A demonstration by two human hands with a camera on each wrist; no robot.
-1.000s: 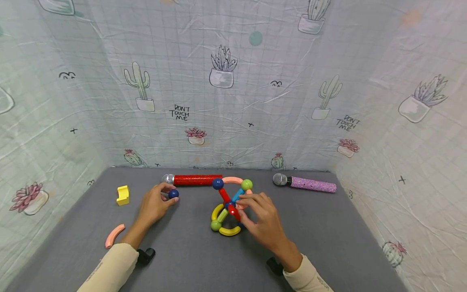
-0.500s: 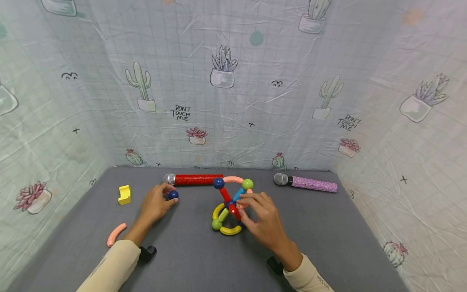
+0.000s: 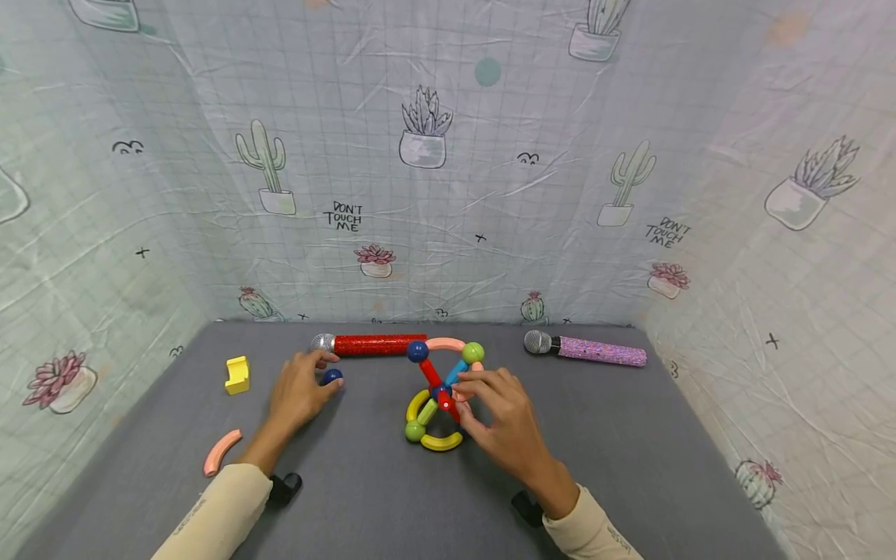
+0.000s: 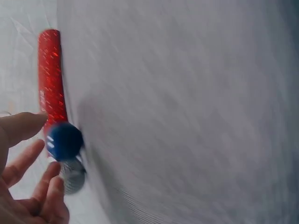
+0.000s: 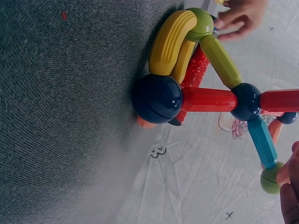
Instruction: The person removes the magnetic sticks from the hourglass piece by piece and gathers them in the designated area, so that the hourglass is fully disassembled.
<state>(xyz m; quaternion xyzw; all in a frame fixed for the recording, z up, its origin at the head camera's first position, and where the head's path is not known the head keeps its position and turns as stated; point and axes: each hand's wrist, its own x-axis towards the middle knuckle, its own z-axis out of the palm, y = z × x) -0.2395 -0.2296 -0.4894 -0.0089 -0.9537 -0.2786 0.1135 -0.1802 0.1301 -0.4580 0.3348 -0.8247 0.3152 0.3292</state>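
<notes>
My left hand [image 3: 299, 390] is spread around a dark blue ball [image 3: 332, 376] low over the grey table. In the left wrist view, the thumb and fingers sit loosely beside the blue ball [image 4: 65, 142]. My right hand [image 3: 507, 424] pinches a salmon curved stick [image 3: 477, 366] at the right side of a ball-and-stick structure. That structure joins a central blue ball [image 5: 245, 101] by red sticks [image 5: 209, 100], a lime stick [image 5: 221, 61] and a light blue stick [image 5: 262, 141] to outer balls. Yellow curved sticks [image 3: 441, 442] form its near, lower edge.
A red glittery microphone [image 3: 378, 345] lies behind the left hand, and a pink glittery microphone [image 3: 602, 352] lies at the back right. On the left are a yellow block [image 3: 237, 375] and a loose salmon curved stick [image 3: 222, 453]. A patterned cloth [image 3: 448, 233] walls the table's back and sides.
The left fingers have spread away from the blue ball, which they gripped before. The right hand and the structure have stayed in place.
</notes>
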